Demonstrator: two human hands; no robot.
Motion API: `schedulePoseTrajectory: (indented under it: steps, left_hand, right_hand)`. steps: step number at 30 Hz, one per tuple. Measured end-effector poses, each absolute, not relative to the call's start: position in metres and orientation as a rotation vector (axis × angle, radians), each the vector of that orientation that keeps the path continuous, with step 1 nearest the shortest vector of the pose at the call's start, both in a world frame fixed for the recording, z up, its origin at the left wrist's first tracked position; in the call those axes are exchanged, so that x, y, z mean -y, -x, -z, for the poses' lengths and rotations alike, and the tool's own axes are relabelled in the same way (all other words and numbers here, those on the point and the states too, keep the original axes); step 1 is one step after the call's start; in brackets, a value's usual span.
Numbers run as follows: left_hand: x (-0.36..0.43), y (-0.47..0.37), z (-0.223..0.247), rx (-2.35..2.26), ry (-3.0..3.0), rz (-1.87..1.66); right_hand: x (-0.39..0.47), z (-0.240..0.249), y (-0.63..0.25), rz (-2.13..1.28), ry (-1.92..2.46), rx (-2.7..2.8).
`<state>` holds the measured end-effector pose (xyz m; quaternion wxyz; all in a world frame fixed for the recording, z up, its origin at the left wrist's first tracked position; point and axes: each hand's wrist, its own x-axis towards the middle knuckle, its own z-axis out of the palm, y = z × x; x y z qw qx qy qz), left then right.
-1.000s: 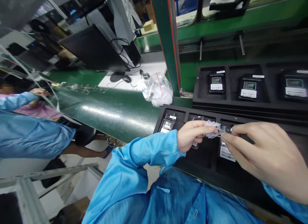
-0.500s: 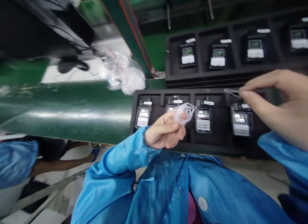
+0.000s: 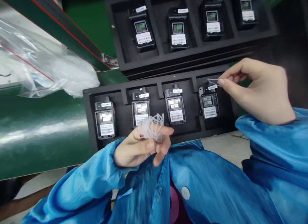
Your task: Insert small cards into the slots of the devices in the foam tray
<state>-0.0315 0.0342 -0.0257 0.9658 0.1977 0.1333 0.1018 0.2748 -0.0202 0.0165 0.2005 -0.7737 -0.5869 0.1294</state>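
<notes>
My left hand (image 3: 146, 145) carries a bunch of thin, translucent white frame-shaped rings (image 3: 152, 127), looped over its fingers in front of the near tray. Between thumb and forefinger, my right hand (image 3: 255, 86) pinches one thin translucent ring (image 3: 212, 81). That ring is at the top end of the rightmost black handheld device (image 3: 209, 103) in the near foam tray; whether it touches the device I cannot tell. Other black devices lie to its left, among them one (image 3: 175, 107) in the middle and one (image 3: 105, 119) at the left end. Each shows an open recess and white barcode labels.
Behind the near black foam tray (image 3: 122, 89), a stack of similar trays (image 3: 125, 66) holds several more labelled devices. Clear plastic bags (image 3: 72, 73) lie at the left beside a green post with red edging (image 3: 69, 28). The green bench top (image 3: 43, 127) extends left.
My view has shifted right and closer to the trays. My right hand, still pinching the ring, is now by the top of the rightmost device. My left hand still holds the bunch.
</notes>
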Motion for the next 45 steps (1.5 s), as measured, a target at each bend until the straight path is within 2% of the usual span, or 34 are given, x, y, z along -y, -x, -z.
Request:
schedulePoseTrajectory:
  steps: [2, 7, 11, 14, 24, 27, 33, 35, 39, 45]
  left_hand:
    - [-0.039, 0.031, 0.026, -0.253, -0.413, -0.196]
    - [-0.062, 0.029, 0.029, -0.572, -0.633, -0.356]
    - [-0.08, 0.029, 0.034, -0.743, -1.024, -0.087]
    - [-0.092, 0.029, 0.028, -0.673, -1.113, 0.108]
    - [-0.107, 0.023, -0.01, -0.472, -1.268, 0.252]
    - [-0.102, 0.017, -0.012, -0.387, -1.597, 0.412]
    - [-0.106, 0.015, -0.03, -0.558, -2.219, 0.604]
    - [-0.111, 0.019, -0.039, -0.616, -2.301, 0.536]
    - [-0.118, 0.025, -0.051, -0.742, -2.414, 0.15]
    - [-0.12, 0.023, -0.051, -0.672, -2.349, -0.338]
  right_hand:
    - [0.022, -0.015, -0.268, -0.451, 2.151, 1.641]
    - [0.023, -0.011, -0.242, -0.713, 2.037, 1.726]
    - [0.017, -0.01, -0.225, -0.851, 1.889, 1.797]
    - [0.009, -0.01, -0.218, -0.896, 1.804, 1.776]
    - [0.004, -0.028, -0.204, -1.305, 1.315, 1.633]
    - [0.002, -0.029, -0.195, -1.325, 1.186, 1.752]
    - [0.004, -0.02, -0.179, -1.364, 1.143, 1.851]
    - [0.007, -0.017, -0.181, -1.345, 1.173, 1.826]
    - [0.012, -0.014, -0.19, -1.294, 1.257, 1.765]
    - [0.019, -0.016, -0.206, -1.225, 1.355, 1.581]
